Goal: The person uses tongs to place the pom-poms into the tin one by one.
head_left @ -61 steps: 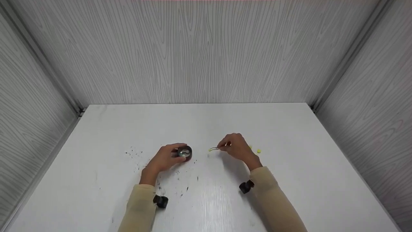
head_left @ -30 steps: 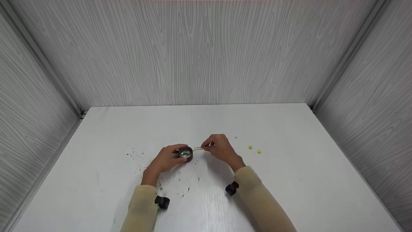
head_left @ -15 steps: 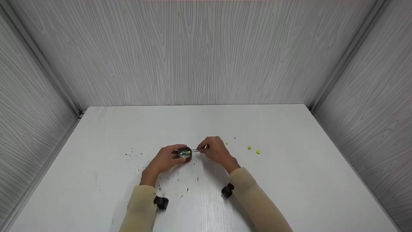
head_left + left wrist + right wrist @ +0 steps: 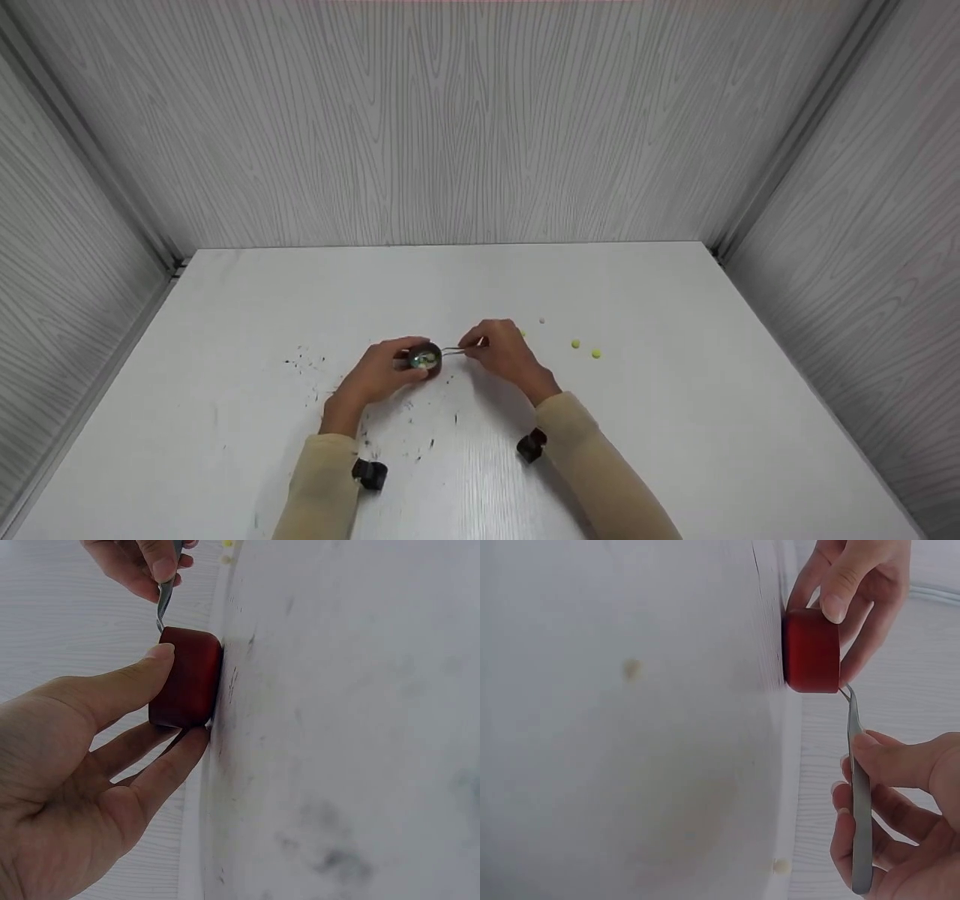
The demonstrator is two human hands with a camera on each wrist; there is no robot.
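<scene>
My left hand [image 4: 379, 373] grips a small round cup [image 4: 187, 679], dark red outside, thumb on one side and fingers on the other. The cup stands on the white table, its shiny inside facing up with pale and yellowish bits showing in it. To its right, my right hand [image 4: 501, 351] pinches metal tweezers [image 4: 861, 817] between thumb and fingers. Their bent tips reach the cup's rim, and the two arms look spread apart in the head view. The very ends are hidden behind the cup in both wrist views.
Two yellow beads [image 4: 575, 343] lie right of my right hand. A smaller yellow bead [image 4: 523, 332] and a whitish bead [image 4: 541, 320] sit nearer to it. Dark specks [image 4: 300, 358] mark the table [image 4: 675, 435] around my left hand. Wood-grain walls [image 4: 480, 127] enclose the back and sides.
My right hand has moved left with the tweezers, carrying a yellow bead from beside the cup over its rim. The tweezers' arms now stand wider apart. My left hand stays on the cup.
</scene>
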